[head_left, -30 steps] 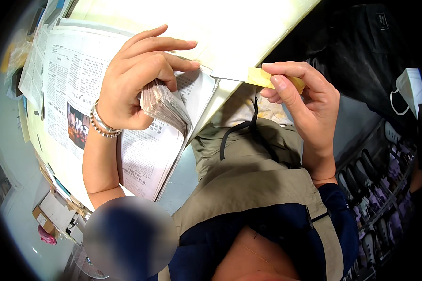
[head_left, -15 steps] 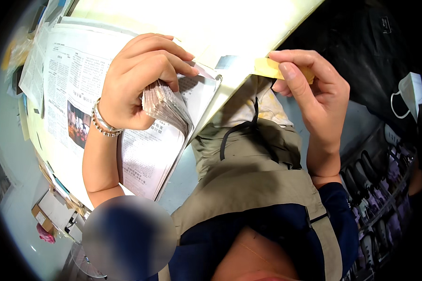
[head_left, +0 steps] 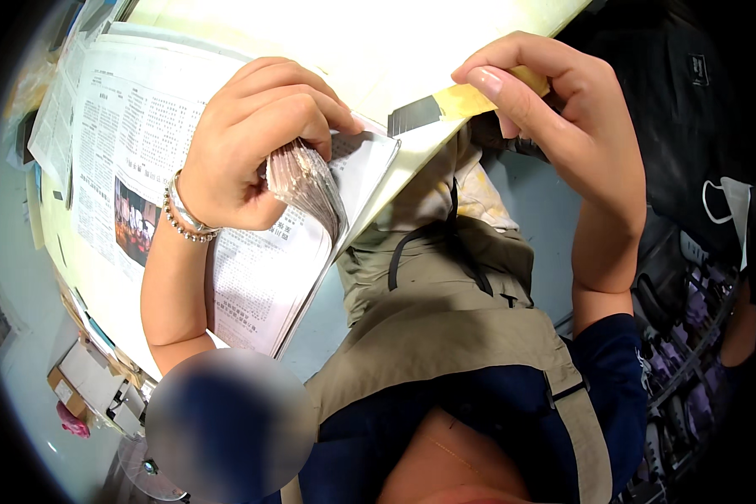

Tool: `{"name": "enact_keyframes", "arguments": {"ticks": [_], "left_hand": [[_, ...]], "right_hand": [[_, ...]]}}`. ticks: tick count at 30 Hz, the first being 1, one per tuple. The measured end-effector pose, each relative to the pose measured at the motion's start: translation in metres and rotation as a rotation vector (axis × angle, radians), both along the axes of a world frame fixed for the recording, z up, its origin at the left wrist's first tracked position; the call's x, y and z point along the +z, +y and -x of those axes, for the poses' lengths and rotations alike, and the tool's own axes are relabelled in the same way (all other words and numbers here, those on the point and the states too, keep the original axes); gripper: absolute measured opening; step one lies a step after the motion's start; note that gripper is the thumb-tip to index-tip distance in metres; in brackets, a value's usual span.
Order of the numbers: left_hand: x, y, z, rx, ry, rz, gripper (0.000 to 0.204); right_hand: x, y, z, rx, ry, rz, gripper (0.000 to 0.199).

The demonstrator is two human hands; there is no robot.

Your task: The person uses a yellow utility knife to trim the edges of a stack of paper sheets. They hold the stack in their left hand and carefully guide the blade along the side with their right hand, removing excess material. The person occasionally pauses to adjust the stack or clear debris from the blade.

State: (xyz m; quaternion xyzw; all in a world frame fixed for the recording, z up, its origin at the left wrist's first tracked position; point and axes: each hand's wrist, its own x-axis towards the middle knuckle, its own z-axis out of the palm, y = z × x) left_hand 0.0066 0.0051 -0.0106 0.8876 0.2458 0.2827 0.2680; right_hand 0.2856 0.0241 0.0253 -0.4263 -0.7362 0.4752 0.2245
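My left hand is closed around a thick bundle of thin, ragged-edged greyish sheets, bent over on top of newspapers. What the sheets are made of is hard to tell. Past its fingertips, my right hand pinches a flat yellow tool between thumb and fingers. A flat grey end like a scraper's blade points from it toward the left hand, over the table's edge near the newspaper corner. My fingers cover the tool's rear part.
The pale table slants across the top, more newspapers lying on its left side. A black bag or cloth and a white face mask are at the right. Black-handled items on a rack sit lower right; a cardboard box stands lower left.
My right hand has risen and turned, and the yellow tool now tilts down to the left with its grey end lower. The left hand keeps its hold on the sheets, barely shifted.
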Motion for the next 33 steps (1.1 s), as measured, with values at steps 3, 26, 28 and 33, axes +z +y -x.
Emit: {"name": "enact_keyframes", "arguments": {"ticks": [3, 26, 28, 33], "left_hand": [[-0.001, 0.001, 0.0, -0.006, -0.003, -0.012, 0.045], [-0.002, 0.001, -0.001, -0.006, 0.012, 0.006, 0.051], [-0.002, 0.001, -0.001, -0.007, 0.008, 0.007, 0.05], [-0.003, 0.0, -0.001, -0.001, 0.011, 0.004, 0.047]], "right_hand": [[-0.002, 0.009, 0.001, 0.049, 0.002, -0.005, 0.021], [-0.019, 0.045, 0.012, 0.173, 0.062, 0.464, 0.023], [-0.011, 0.041, 0.017, 0.093, 0.026, 0.453, 0.023], [-0.02, 0.034, 0.02, 0.18, 0.11, 0.28, 0.024]]}}
